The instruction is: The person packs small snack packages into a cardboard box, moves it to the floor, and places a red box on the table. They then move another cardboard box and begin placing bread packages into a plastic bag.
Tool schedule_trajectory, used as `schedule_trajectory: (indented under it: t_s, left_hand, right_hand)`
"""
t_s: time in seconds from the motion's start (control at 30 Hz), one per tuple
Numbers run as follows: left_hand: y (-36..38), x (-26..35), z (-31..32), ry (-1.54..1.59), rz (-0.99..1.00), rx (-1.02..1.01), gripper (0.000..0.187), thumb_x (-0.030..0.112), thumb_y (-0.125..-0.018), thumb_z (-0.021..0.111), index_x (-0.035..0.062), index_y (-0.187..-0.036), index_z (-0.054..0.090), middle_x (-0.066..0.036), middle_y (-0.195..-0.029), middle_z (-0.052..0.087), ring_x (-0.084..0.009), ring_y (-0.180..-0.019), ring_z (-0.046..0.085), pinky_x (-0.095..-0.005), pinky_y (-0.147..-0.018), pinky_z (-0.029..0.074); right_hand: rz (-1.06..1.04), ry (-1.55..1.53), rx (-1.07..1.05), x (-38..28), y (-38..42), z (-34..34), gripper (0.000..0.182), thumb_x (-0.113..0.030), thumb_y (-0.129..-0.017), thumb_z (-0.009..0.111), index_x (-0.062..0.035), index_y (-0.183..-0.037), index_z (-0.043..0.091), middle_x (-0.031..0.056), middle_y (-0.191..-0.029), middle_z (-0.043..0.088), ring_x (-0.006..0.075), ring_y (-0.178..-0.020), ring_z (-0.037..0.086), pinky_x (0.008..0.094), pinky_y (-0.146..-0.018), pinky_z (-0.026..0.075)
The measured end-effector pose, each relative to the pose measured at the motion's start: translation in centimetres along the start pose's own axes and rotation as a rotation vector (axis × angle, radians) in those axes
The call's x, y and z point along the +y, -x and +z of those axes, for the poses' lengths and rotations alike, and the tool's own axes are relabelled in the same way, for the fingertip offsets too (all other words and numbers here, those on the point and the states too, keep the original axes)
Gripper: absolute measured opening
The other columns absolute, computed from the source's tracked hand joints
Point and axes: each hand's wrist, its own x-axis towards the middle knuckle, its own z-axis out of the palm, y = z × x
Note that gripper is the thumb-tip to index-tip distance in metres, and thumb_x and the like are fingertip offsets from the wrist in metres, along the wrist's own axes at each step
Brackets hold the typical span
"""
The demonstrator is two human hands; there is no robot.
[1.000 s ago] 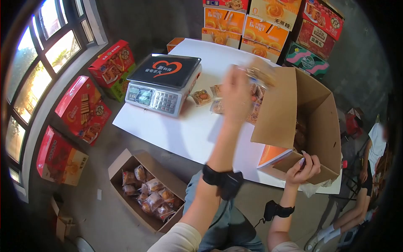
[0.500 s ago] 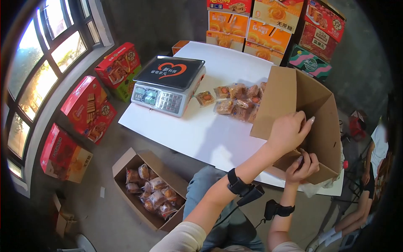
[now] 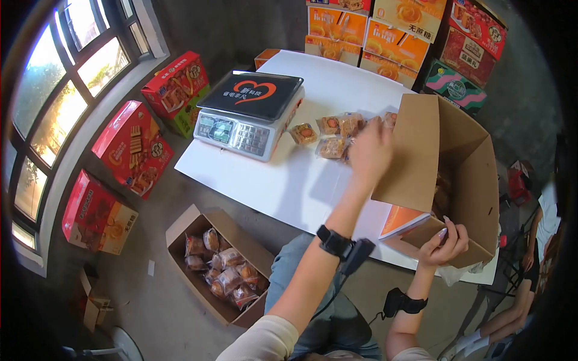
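My left hand point(image 3: 370, 151) reaches over clear-wrapped pastries point(image 3: 329, 148) on the white table, left of the cardboard box. Its fingers bend downward among them and are mostly hidden, so whether one is gripped does not show. With closed fingers, my right hand point(image 3: 444, 245) holds the near edge of the open cardboard box point(image 3: 469, 174). One flap of that box hangs toward the pastries, and brown shapes show dimly inside. A single wrapped pastry point(image 3: 303, 133) lies a little apart, beside the scale.
A digital scale point(image 3: 250, 114) stands on the white table point(image 3: 271, 186). On the floor, another open box point(image 3: 253, 316) holds several wrapped pastries. Printed gift boxes point(image 3: 129, 150) line the window side; more are stacked behind the table point(image 3: 394, 42). A person point(image 3: 545, 228) sits at the right.
My left hand has moved out of the cardboard box, up and left to the wrapped pastries. My right hand stays at the box's near edge. The view has shifted slightly.
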Motion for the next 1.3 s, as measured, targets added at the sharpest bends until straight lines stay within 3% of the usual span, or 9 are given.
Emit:
schedule_trajectory:
  t_s: [0.13,0.23,0.33,0.87,0.97,1.03,1.1,1.23,1.3]
  left_hand:
    - [-1.4,-12.6,1.7,-0.202,-0.390,-0.119,0.056,0.050,-0.081,0.047,-0.0021,-0.103,0.051,-0.024,-0.099,0.058,-0.0369,-0.091,0.057,-0.0436,-0.075,0.045]
    - [0.5,-16.6,1.4,-0.454,-0.452,-0.445,0.066,0.058,-0.075,0.051,-0.0017,-0.102,0.051,-0.021,-0.098,0.060,-0.0345,-0.093,0.057,-0.0415,-0.077,0.046]
    - [-0.2,-16.7,2.7,-0.466,-0.301,-0.518,0.071,0.064,-0.071,0.053,0.0000,-0.103,0.052,-0.020,-0.099,0.060,-0.0330,-0.092,0.058,-0.0407,-0.077,0.046]
    - [-1.1,-19.1,4.7,-0.338,-0.449,-0.193,0.051,0.046,-0.088,0.036,0.0020,-0.090,0.062,-0.022,-0.088,0.061,-0.0376,-0.084,0.058,-0.0453,-0.071,0.045]
    - [-2.2,-18.7,5.1,-0.094,-0.327,0.155,0.042,0.037,-0.088,0.041,0.0005,-0.089,0.062,-0.022,-0.090,0.060,-0.0358,-0.086,0.059,-0.0427,-0.073,0.045]
    - [-4.2,-15.1,3.3,0.243,-0.180,0.322,0.038,0.031,-0.088,0.045,-0.0023,-0.073,0.056,-0.011,-0.060,0.053,-0.0191,-0.055,0.048,-0.0338,-0.055,0.039]
    - [-5.5,-10.0,1.6,0.419,-0.136,0.284,0.038,0.029,-0.088,0.047,-0.0032,-0.068,0.052,-0.003,-0.057,0.048,-0.0096,-0.055,0.040,-0.0262,-0.051,0.034]
    - [-2.5,1.5,-1.3,0.711,0.005,-0.163,0.029,0.021,-0.085,0.050,-0.0019,-0.067,0.051,-0.002,-0.056,0.046,-0.0083,-0.056,0.041,-0.0271,-0.051,0.037]
    - [0.8,5.0,-1.4,0.452,0.379,-0.206,0.022,0.018,-0.080,0.055,0.0000,-0.067,0.054,-0.009,-0.056,0.049,-0.0141,-0.054,0.050,-0.0313,-0.053,0.042]
  right_hand:
    - [-0.006,-0.011,-0.004,0.1,-0.2,-0.2,0.029,-0.021,-0.079,0.045,-0.0027,-0.091,0.063,0.0117,-0.097,0.051,0.0252,-0.089,0.043,0.0342,-0.078,0.034]
    - [-0.040,-0.005,-0.013,0.2,-0.2,-0.2,0.026,-0.014,-0.078,0.045,-0.0023,-0.093,0.063,0.0117,-0.099,0.050,0.0246,-0.091,0.042,0.0340,-0.080,0.035]
    - [-0.030,-0.038,-0.012,0.3,0.0,0.1,0.026,-0.013,-0.079,0.045,-0.0011,-0.093,0.062,0.0120,-0.099,0.049,0.0241,-0.091,0.042,0.0333,-0.079,0.035]
    - [-0.022,-0.031,0.027,0.3,0.1,0.6,0.029,-0.022,-0.079,0.044,-0.0013,-0.092,0.060,0.0120,-0.092,0.046,0.0237,-0.086,0.040,0.0326,-0.074,0.035]
    - [-0.036,-0.018,0.016,0.4,0.1,0.4,0.030,-0.023,-0.079,0.045,-0.0014,-0.092,0.060,0.0121,-0.093,0.047,0.0239,-0.086,0.041,0.0328,-0.075,0.035]
    - [-0.039,-0.008,0.001,0.5,0.1,0.2,0.030,-0.023,-0.079,0.045,-0.0014,-0.092,0.060,0.0123,-0.094,0.047,0.0241,-0.086,0.041,0.0330,-0.075,0.035]
    - [-0.045,-0.001,0.024,0.3,-0.1,0.3,0.029,-0.023,-0.077,0.046,-0.0016,-0.092,0.060,0.0124,-0.094,0.049,0.0245,-0.085,0.041,0.0337,-0.076,0.034]
    - [-0.029,0.000,0.023,0.1,0.0,0.2,0.028,-0.021,-0.076,0.046,-0.0021,-0.090,0.061,0.0125,-0.094,0.050,0.0250,-0.085,0.042,0.0345,-0.077,0.033]
    - [-0.004,0.027,0.011,0.0,0.0,0.1,0.027,-0.020,-0.075,0.047,-0.0025,-0.089,0.062,0.0124,-0.094,0.051,0.0254,-0.086,0.043,0.0349,-0.077,0.033]
